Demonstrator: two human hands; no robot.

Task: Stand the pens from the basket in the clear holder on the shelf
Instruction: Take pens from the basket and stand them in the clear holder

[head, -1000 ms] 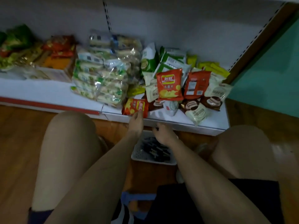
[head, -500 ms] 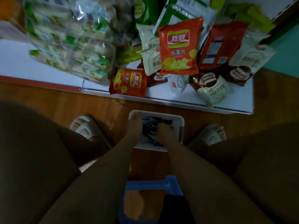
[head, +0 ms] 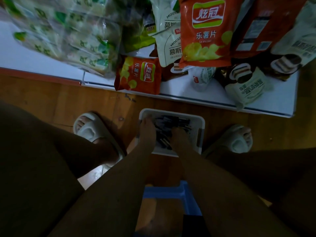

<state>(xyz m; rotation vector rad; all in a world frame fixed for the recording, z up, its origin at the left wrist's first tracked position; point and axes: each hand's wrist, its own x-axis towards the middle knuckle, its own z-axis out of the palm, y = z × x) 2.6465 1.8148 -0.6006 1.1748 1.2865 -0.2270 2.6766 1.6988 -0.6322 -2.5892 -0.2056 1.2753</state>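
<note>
A white plastic basket point(head: 200, 123) stands on the wooden floor between my feet, just in front of the low shelf. Several dark pens point(head: 171, 121) lie jumbled inside it. My left hand point(head: 147, 132) reaches into the basket's left side, fingers stretched forward along the rim and touching the pens. My right hand point(head: 179, 136) is pressed down into the middle of the pile, and the dim light hides its fingers. No clear holder is in view.
The white shelf point(head: 277, 101) just beyond the basket is crowded with snack bags, and a small orange chip bag point(head: 138, 76) lies at its front edge. My slippered feet point(head: 89, 129) point(head: 239, 141) flank the basket. A blue stool point(head: 171, 190) is under me.
My hands dropped from the shelf's front edge into the basket, and my view tilted down. Over the last half second they have barely moved.
</note>
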